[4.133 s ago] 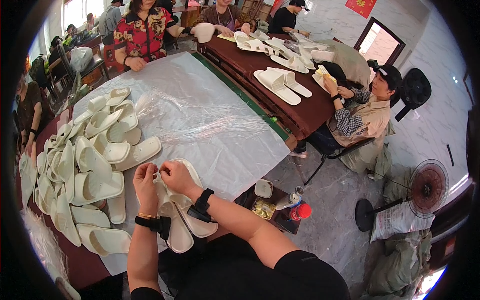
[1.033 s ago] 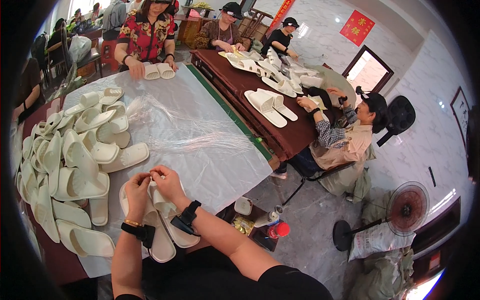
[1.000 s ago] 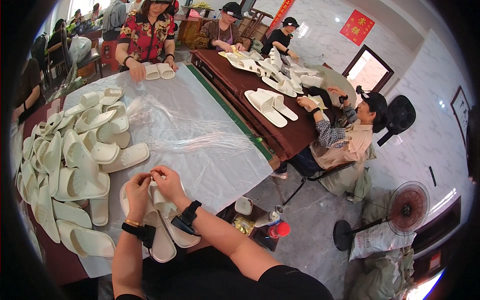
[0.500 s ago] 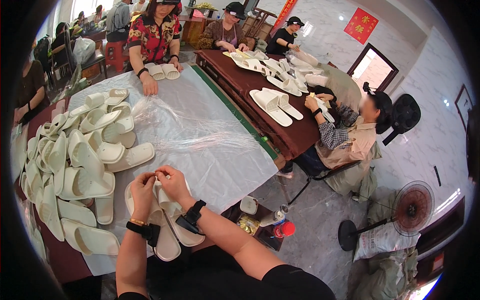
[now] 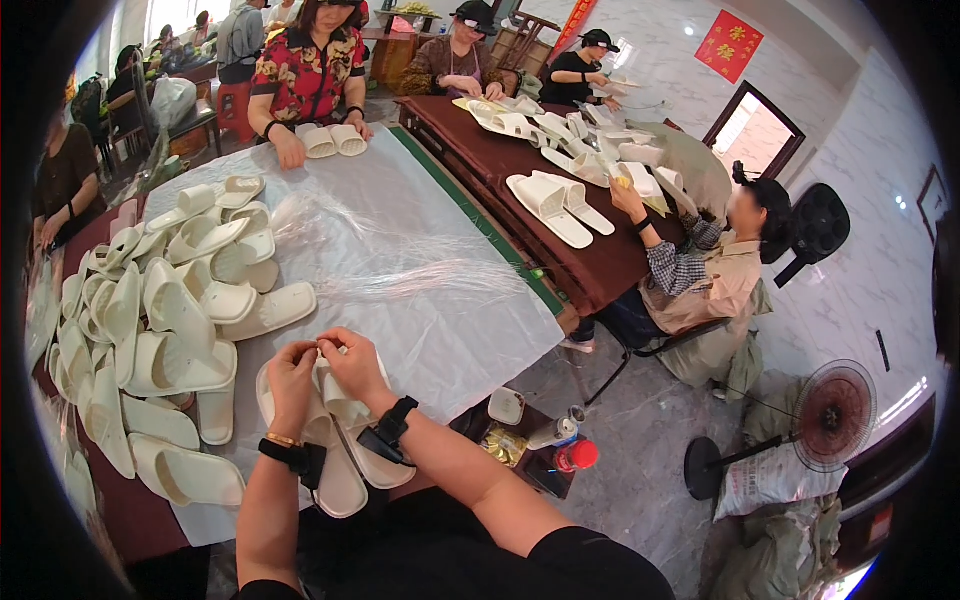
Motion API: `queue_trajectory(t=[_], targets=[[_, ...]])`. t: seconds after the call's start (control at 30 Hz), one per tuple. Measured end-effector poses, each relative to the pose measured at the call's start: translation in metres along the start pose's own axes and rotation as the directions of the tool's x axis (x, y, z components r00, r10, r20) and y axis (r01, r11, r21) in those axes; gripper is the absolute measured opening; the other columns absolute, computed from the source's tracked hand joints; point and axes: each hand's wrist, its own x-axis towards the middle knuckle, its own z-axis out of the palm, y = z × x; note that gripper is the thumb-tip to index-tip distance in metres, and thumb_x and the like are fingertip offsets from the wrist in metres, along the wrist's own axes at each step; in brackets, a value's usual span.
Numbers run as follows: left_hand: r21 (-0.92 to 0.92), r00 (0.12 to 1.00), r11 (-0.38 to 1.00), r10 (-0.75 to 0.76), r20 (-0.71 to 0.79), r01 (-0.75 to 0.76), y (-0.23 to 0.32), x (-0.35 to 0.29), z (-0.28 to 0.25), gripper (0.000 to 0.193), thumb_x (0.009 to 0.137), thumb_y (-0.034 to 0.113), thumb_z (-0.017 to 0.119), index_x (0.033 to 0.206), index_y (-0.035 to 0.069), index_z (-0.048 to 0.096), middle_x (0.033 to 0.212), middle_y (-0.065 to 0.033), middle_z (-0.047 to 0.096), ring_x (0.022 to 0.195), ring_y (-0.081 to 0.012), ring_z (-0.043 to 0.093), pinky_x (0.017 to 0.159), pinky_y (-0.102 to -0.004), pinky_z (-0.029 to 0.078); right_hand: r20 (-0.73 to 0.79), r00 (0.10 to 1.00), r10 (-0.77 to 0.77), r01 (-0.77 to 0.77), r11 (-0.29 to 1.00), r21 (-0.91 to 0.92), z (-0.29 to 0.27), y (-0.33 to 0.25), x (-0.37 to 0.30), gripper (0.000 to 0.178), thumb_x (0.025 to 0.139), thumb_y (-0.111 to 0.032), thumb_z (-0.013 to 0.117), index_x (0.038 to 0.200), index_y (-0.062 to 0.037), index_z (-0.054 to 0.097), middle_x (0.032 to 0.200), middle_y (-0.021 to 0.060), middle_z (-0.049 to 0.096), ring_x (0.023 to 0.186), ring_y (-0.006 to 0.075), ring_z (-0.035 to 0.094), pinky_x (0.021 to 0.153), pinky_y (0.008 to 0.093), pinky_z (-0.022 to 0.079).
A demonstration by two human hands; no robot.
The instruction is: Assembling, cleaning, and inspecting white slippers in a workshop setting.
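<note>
My left hand (image 5: 293, 372) and my right hand (image 5: 352, 362) meet fingertip to fingertip, both closed in a pinch. Whatever they pinch is too small to make out. Below them a pair of cream slippers (image 5: 340, 482) lies side by side at the table's near edge, partly covered by my hands and wrists. Beyond my hands, bundles of thin clear plastic strands (image 5: 430, 280) are spread over the white sheet (image 5: 420, 345). To my left is a large heap of loose cream slippers (image 5: 180, 360).
Across the table a co-worker's hand (image 5: 289, 150) rests near another slipper pair (image 5: 333, 140). Several people work at a dark red table (image 5: 520, 180) with more slippers. At my right are a small stand with a red-lidded jar (image 5: 576, 457) and a standing fan (image 5: 835, 415).
My hands stay pinched together over the slippers. The seated co-worker on the right has lifted a slipper, and the view has shifted slightly.
</note>
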Motion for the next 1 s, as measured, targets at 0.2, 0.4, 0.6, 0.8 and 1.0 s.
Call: queue_trajectory(t=[0.2, 0.4, 0.6, 0.8, 1.0], targets=[[-0.026, 1.0, 1.0, -0.004, -0.003, 0.004, 0.0, 0.0, 0.0, 0.015, 0.087, 0.004, 0.061, 0.097, -0.004, 0.068, 0.086, -0.0065, 0.068, 0.076, -0.0112, 0.06, 0.07, -0.025, 0.049, 0.012, 1.0, 0.011, -0.011, 1.0, -0.024, 0.001, -0.005, 0.0, 0.019, 0.085, -0.017, 0.06, 0.09, -0.0002, 0.068, 0.083, 0.0145, 0.069, 0.074, 0.0265, 0.064, 0.069, 0.0347, 0.05], [-0.01, 1.0, 1.0, -0.018, 0.005, 0.018, 0.006, -0.001, 0.002, 0.015, 0.087, 0.004, 0.061, 0.097, -0.005, 0.068, 0.087, -0.0075, 0.069, 0.079, -0.0119, 0.062, 0.072, -0.025, 0.049, -0.008, 1.0, -0.001, 0.001, 1.0, -0.023, -0.001, -0.001, 0.001, 0.019, 0.085, -0.018, 0.06, 0.091, -0.001, 0.068, 0.084, 0.0153, 0.068, 0.076, 0.0269, 0.064, 0.069, 0.0352, 0.05], [-0.016, 0.996, 1.0, -0.008, -0.088, 0.007, -0.013, 0.0, -0.002, 0.013, 0.085, 0.004, 0.063, 0.094, -0.004, 0.068, 0.085, -0.0108, 0.071, 0.076, -0.0143, 0.064, 0.071, -0.027, 0.05, 0.015, 0.998, -0.053, 0.054, 0.995, -0.083, 0.006, 0.0, -0.002, 0.018, 0.085, -0.014, 0.063, 0.095, 0.0006, 0.068, 0.085, 0.0122, 0.069, 0.076, 0.0195, 0.064, 0.071, 0.0304, 0.05], [0.027, 1.0, 1.0, 0.0, -0.029, 0.001, 0.01, -0.003, 0.005, 0.014, 0.086, 0.004, 0.061, 0.095, -0.003, 0.068, 0.087, -0.012, 0.071, 0.079, -0.0168, 0.066, 0.073, -0.0283, 0.051, 0.002, 1.0, 0.016, -0.016, 0.998, -0.055, -0.001, 0.007, 0.002, 0.015, 0.084, -0.015, 0.064, 0.092, -0.0024, 0.067, 0.083, 0.0116, 0.069, 0.074, 0.0199, 0.065, 0.069, 0.0321, 0.051], [0.01, 0.995, 1.0, -0.016, -0.095, 0.017, 0.007, -0.004, 0.002, 0.013, 0.085, 0.005, 0.061, 0.094, -0.004, 0.065, 0.084, -0.0116, 0.069, 0.077, -0.0165, 0.065, 0.071, -0.0287, 0.051, 0.033, 0.999, 0.034, -0.033, 0.999, -0.033, 0.003, 0.007, 0.001, 0.013, 0.082, -0.012, 0.066, 0.089, -0.0016, 0.067, 0.08, 0.0096, 0.069, 0.074, 0.018, 0.065, 0.07, 0.03, 0.05]])
